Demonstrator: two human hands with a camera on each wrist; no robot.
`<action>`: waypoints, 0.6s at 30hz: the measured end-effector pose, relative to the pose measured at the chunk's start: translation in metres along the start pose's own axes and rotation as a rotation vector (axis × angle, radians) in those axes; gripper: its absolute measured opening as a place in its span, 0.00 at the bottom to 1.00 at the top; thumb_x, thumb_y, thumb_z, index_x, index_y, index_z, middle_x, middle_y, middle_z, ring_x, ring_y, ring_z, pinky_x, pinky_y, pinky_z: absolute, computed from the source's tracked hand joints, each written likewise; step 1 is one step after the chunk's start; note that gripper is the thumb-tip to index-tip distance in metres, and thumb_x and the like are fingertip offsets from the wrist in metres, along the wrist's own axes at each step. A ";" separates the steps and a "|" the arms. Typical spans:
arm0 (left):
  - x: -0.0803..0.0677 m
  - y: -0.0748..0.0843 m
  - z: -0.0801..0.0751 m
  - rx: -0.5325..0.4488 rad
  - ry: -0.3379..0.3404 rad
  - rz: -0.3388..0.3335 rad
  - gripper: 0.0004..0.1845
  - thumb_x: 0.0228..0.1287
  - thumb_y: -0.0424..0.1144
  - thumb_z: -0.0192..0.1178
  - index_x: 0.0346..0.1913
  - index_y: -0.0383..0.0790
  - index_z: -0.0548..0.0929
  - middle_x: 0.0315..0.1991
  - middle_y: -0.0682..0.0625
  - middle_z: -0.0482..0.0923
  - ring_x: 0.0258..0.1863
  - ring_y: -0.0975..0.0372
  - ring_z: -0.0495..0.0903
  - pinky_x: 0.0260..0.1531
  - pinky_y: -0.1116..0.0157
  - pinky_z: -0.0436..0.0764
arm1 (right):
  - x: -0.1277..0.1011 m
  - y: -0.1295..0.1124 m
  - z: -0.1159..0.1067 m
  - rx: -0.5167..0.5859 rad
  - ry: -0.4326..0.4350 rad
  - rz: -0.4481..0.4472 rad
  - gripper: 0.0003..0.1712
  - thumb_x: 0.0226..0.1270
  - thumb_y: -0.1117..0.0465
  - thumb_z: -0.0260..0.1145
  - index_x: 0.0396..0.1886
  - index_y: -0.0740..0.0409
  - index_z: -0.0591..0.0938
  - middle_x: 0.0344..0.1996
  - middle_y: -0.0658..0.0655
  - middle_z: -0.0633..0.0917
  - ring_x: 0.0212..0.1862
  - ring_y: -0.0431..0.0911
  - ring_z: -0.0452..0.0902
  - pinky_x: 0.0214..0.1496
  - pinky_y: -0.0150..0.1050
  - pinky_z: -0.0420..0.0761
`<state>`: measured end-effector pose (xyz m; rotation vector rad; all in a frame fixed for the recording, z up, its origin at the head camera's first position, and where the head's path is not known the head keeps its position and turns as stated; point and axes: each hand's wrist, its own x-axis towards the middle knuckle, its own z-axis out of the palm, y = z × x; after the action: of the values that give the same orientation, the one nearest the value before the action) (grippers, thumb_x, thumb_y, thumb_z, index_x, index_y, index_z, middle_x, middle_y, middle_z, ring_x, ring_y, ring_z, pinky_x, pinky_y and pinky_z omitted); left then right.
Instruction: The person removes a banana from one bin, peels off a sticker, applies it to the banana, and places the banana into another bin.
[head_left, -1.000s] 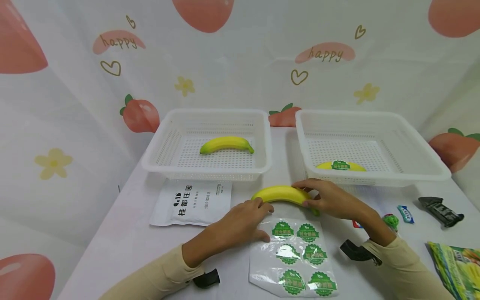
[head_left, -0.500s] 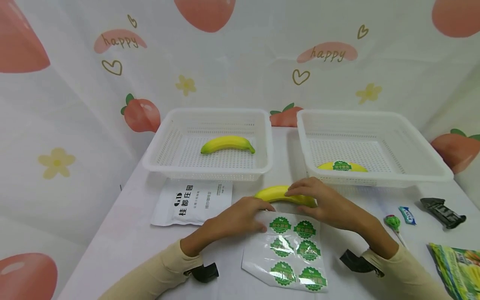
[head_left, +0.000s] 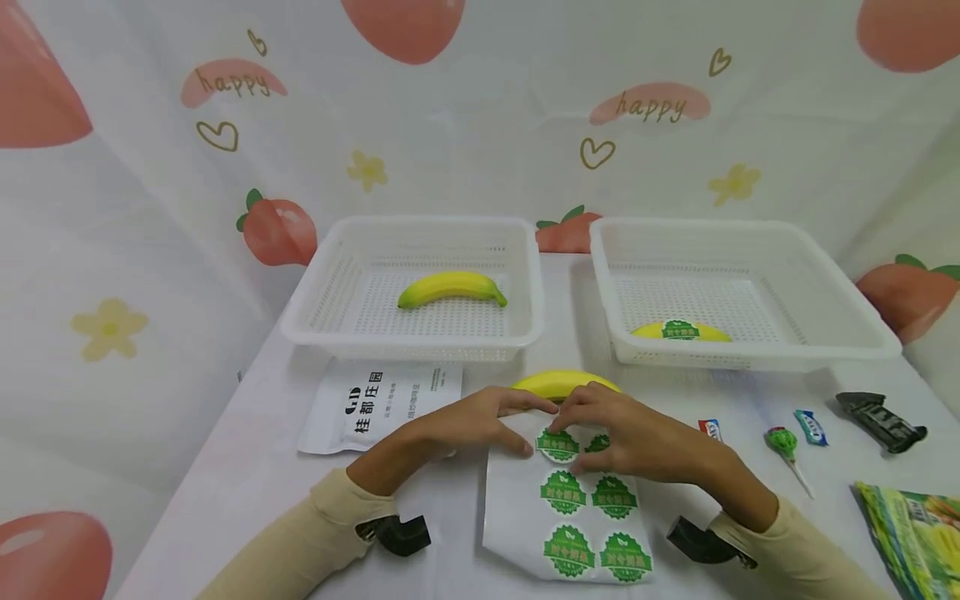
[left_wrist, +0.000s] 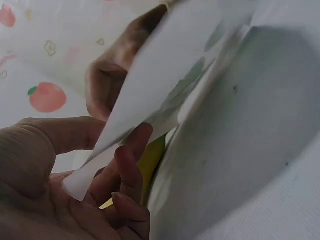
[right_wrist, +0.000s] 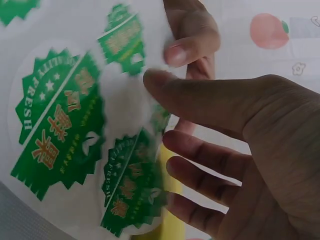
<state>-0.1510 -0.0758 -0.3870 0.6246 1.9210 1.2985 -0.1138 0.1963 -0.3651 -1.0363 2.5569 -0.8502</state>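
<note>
My left hand [head_left: 468, 423] pinches the upper left edge of a white sheet of round green stickers [head_left: 517, 521]; in the left wrist view the sheet [left_wrist: 155, 75] passes tilted between thumb and fingers. Over the top of the sheet is my right hand [head_left: 637, 437], its thumb and index finger spread apart around the upper stickers. The right wrist view shows that thumb [right_wrist: 200, 100] in front of the sheet and the other fingers loosely bent near its edge. Just beyond both hands lies a yellow banana [head_left: 555, 383], partly covered by them.
A white basket [head_left: 412, 340] at the back left holds a plain banana [head_left: 450, 288]. Another basket [head_left: 757, 357] at the right holds a stickered banana [head_left: 712, 333]. A white pouch [head_left: 405, 404] lies left; small sweets, a lollipop [head_left: 782, 442], a dark wrapper [head_left: 881, 421] and a colourful packet [head_left: 918, 533] lie right.
My left hand has gone from the banana to the sticker sheet and gripped its edge, shifting it slightly left. My right hand has left the banana and moved nearer, over the sheet.
</note>
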 end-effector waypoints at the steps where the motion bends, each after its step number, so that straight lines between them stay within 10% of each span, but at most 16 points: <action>1: 0.000 0.000 0.000 -0.022 -0.004 -0.003 0.31 0.59 0.39 0.72 0.67 0.62 0.83 0.73 0.63 0.74 0.79 0.59 0.63 0.78 0.45 0.60 | 0.000 0.000 0.001 0.004 -0.002 0.003 0.20 0.65 0.49 0.80 0.55 0.35 0.87 0.56 0.38 0.81 0.62 0.41 0.73 0.66 0.47 0.79; 8: 0.000 0.002 0.000 -0.043 -0.011 0.008 0.33 0.58 0.36 0.73 0.68 0.55 0.83 0.74 0.58 0.73 0.78 0.55 0.66 0.77 0.47 0.62 | 0.001 0.003 -0.002 0.029 0.018 -0.033 0.08 0.70 0.54 0.77 0.44 0.37 0.87 0.48 0.37 0.82 0.54 0.38 0.76 0.58 0.41 0.81; 18: -0.002 0.004 0.006 0.322 0.064 0.085 0.27 0.56 0.36 0.80 0.59 0.51 0.85 0.55 0.62 0.84 0.58 0.67 0.80 0.66 0.61 0.74 | 0.000 0.007 -0.006 0.039 0.178 -0.096 0.07 0.70 0.63 0.75 0.38 0.44 0.86 0.37 0.36 0.82 0.42 0.35 0.79 0.46 0.37 0.83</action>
<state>-0.1451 -0.0728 -0.3838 0.8406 2.1993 1.0776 -0.1202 0.2030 -0.3649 -1.1259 2.6410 -1.0574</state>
